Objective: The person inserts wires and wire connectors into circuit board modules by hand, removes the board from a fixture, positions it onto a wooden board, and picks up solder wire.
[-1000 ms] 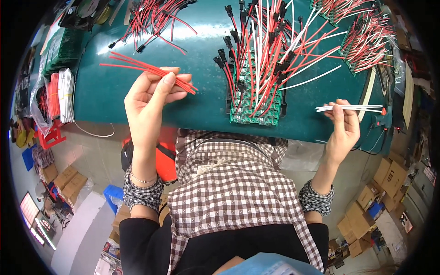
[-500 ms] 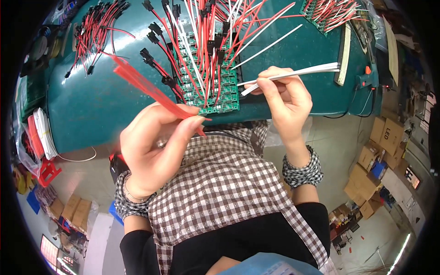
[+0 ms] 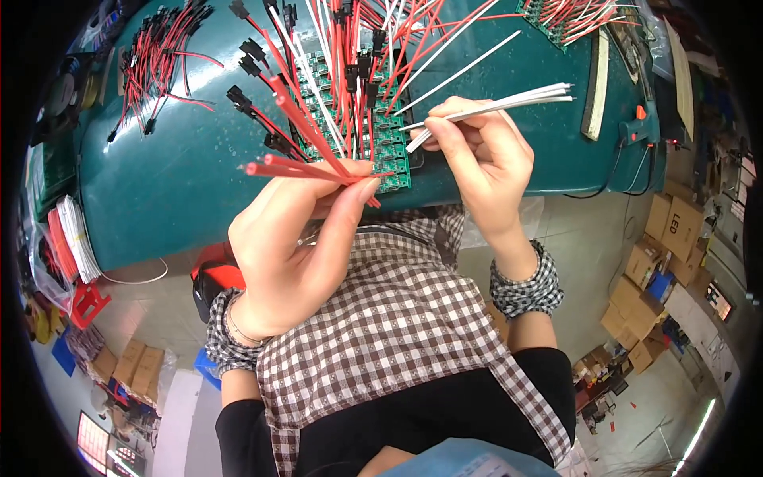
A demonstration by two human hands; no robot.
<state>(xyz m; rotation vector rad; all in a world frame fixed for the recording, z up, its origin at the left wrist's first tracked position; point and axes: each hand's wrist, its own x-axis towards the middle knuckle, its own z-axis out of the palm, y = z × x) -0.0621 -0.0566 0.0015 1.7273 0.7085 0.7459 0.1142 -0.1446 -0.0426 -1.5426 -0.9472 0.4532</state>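
Observation:
My left hand (image 3: 298,238) pinches several red wires (image 3: 306,168) between thumb and forefinger; they fan out toward the upper left, their short ends poking out on the right. In my right hand (image 3: 485,159) a small bundle of white wires (image 3: 513,103) is gripped, the long ends pointing right and the short ends toward the board. Between and beyond both hands lies a panel of green circuit boards (image 3: 392,151). Red, white and black wires, many with black plug connectors (image 3: 253,49), rise from it. My left hand covers part of the panel's near edge.
A pile of red and black connector leads (image 3: 163,63) lies at the far left of the green table (image 3: 159,191). Another wired board (image 3: 548,24) sits far right, near a pale strip (image 3: 596,87) and a teal tool (image 3: 638,131). White wire bundles (image 3: 75,234) hang at the left edge.
The red wires in my left hand have spread from a tight bundle into a fan. That hand has moved right and toward the board; my right hand has shifted slightly left and away from me.

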